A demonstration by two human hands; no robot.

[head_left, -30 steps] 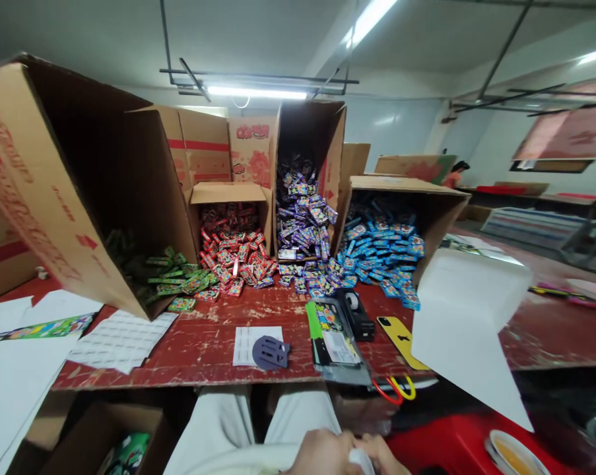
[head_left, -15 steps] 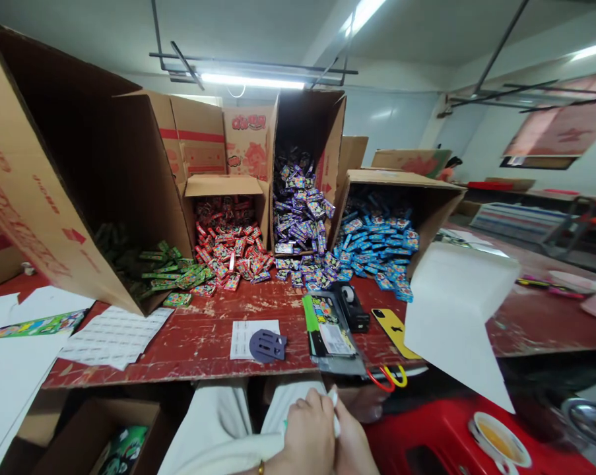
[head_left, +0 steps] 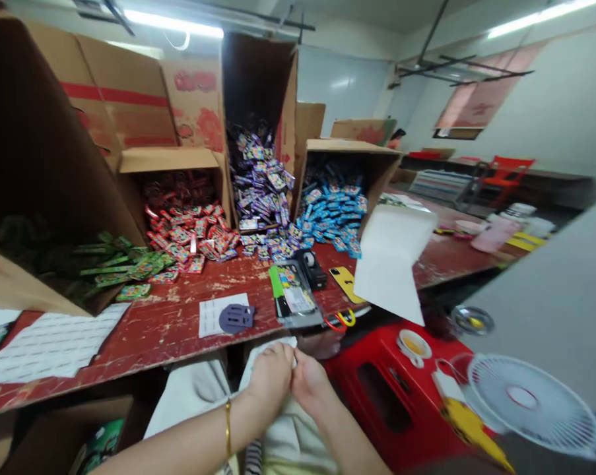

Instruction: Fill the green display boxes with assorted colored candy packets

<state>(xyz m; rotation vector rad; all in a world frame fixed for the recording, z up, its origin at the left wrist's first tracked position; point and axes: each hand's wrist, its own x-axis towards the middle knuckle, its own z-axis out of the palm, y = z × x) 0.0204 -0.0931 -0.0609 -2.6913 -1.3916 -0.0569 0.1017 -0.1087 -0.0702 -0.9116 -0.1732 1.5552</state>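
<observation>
Above my lap, my left hand (head_left: 272, 373) and my right hand (head_left: 307, 379) are closed together. Between the fingers shows a bit of crumpled white tissue-like material (head_left: 292, 343); most of it is hidden. A gold bangle (head_left: 228, 422) circles my left wrist. Just beyond the hands, along the front edge of the red table (head_left: 173, 330), are scissors with red and yellow handles (head_left: 346, 319), a purple slotted disc (head_left: 235, 318) on a printed sheet (head_left: 208, 315), and a clear bag with a green-edged printed card (head_left: 292, 290).
Open cartons spill red packets (head_left: 198, 231), purple packets (head_left: 263, 191), blue packets (head_left: 332, 214) and green packets (head_left: 129, 264). A tape dispenser (head_left: 311, 267), yellow phone (head_left: 346, 282) and bent white sheet (head_left: 394, 257) lie right. Beside me are a red stool (head_left: 347, 369) with a cup (head_left: 414, 344) and a fan (head_left: 530, 402).
My view has swung right and down, bringing the fan and more of my forearms into sight. Both hands stay together around the white material.
</observation>
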